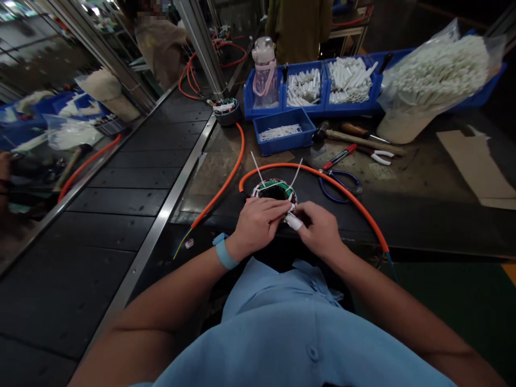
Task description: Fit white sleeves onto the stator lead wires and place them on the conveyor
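A round ring-shaped part (275,186) with green, white and red on its rim lies at the bench's front edge, with two thin white ties standing up from it. Over its near left side lies my left hand (258,221), fingers pressed together and reaching right. My right hand (320,226) is curled at the near right side, its thumb wrapped in white. The fingertips of both hands meet at the rim, and what they pinch is too small to name. An orange cable (346,189) arcs from the ring's left side, behind it and down to the right.
Behind the ring are a small blue tray (266,147) of white ties, blue bins (305,110) of white tubes, a bottle (265,80), a hammer (363,141), a red marker (341,157) and blue-handled scissors (341,199). A conveyor (116,212) runs at left, with another wound part (227,114) beside it.
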Motion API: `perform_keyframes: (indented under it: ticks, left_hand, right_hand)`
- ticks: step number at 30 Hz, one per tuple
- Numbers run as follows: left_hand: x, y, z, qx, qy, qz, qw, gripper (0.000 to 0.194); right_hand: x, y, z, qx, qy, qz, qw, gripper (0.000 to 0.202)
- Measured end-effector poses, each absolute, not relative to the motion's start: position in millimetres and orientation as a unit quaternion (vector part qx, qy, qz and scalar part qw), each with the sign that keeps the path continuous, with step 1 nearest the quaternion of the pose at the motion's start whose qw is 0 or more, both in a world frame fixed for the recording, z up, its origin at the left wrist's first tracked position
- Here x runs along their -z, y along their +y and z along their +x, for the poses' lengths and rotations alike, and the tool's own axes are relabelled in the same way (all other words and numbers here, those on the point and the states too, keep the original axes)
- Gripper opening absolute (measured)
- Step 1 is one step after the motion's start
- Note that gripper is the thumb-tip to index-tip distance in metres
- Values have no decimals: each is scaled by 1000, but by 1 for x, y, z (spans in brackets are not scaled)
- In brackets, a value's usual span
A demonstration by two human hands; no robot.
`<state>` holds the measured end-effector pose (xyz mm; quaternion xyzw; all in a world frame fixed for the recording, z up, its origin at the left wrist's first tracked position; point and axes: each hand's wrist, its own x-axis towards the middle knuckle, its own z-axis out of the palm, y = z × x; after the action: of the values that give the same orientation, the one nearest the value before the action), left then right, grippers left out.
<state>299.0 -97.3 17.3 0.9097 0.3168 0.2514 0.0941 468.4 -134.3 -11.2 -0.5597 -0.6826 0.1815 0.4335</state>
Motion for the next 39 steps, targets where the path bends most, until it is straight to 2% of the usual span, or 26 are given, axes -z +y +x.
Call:
perform_keyframes:
  ticks: [2,4,7,9,12,15,19,21,23,26,29,35,39]
  left_hand:
    - [-20,-97,299,-235,322,912,95,31]
    - [-25,-96,300,-197,339,916,87,34]
    - [-35,-95,302,-109,375,920,39,39]
    - [-41,-94,304,-62,370,927,2,37]
    - [-46,-93,306,-18,331,943,-34,33]
    - [-46,-91,304,-10,322,946,-42,32]
    - [-43,-84,298,-25,334,942,15,32]
    - [-43,-79,294,-36,330,943,30,34]
    - [-43,-74,290,-39,308,950,38,34]
    - [-41,-70,287,-29,275,960,55,29]
    - [-35,-70,287,-51,284,955,63,30]
    - [-27,-76,299,-84,327,940,49,35]
    - [-39,-80,302,-46,339,937,71,26]
  right_hand:
    - [5,-134,474,8,-779,-518,353,16]
    - [1,-133,478,129,-823,-454,317,24]
    - [-4,-128,481,213,-839,-387,319,29]
    - [-8,-116,482,239,-831,-398,306,28]
    - [-16,-90,483,220,-833,-444,247,24]
    - [-20,-71,485,108,-854,-467,201,19]
    - [-20,-76,491,-176,-802,-501,275,16]
    - [-20,-85,491,-255,-786,-486,284,15]
    - [-21,-91,490,-216,-815,-478,247,17]
    - [-24,-92,486,-73,-866,-467,165,19]
    - [-26,-84,481,3,-883,-456,112,17]
    - [-31,-54,477,2,-915,-402,27,18]
    - [-34,-49,479,3,-927,-375,3,18]
